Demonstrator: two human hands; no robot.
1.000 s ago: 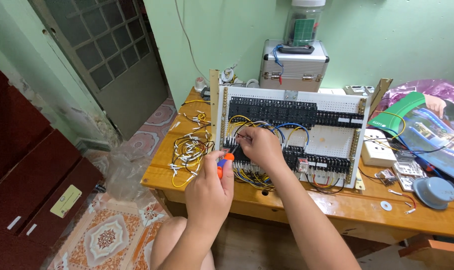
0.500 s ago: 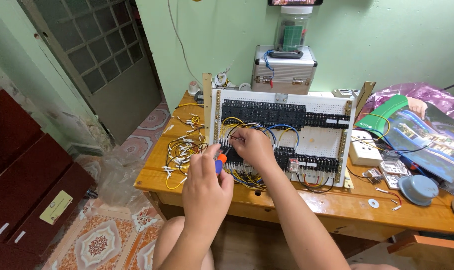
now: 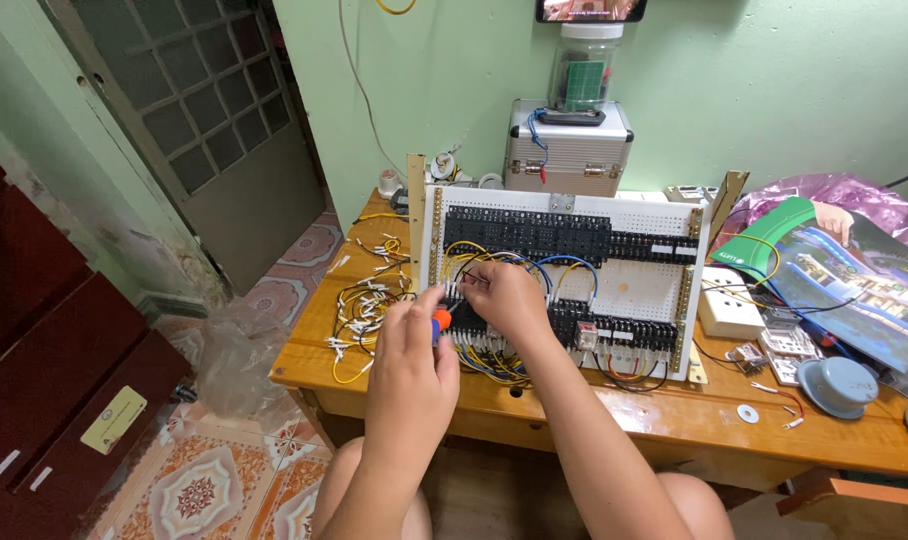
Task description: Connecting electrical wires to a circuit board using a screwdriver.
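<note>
Left hand [image 3: 411, 362] nearest, curled around an orange-handled screwdriver [image 3: 439, 320] – tip at the lower-left terminal row of the white control panel [image 3: 634, 290]. Right hand [image 3: 501, 295] just beyond, fingers pinched on a wire [image 3: 458, 290] at the same terminals. Panel stands upright on the wooden table [image 3: 594, 420]. Loose yellow wires [image 3: 364, 305] lie left of it – an aluminium case [image 3: 569, 150] sits behind by the wall.

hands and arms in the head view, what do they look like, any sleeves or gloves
Both are bare: no gloves on the left hand or the right hand, no sleeves on either forearm up to the frame edge. No watch, rings, bracelets or markings show. Bare knees appear below them.
</note>
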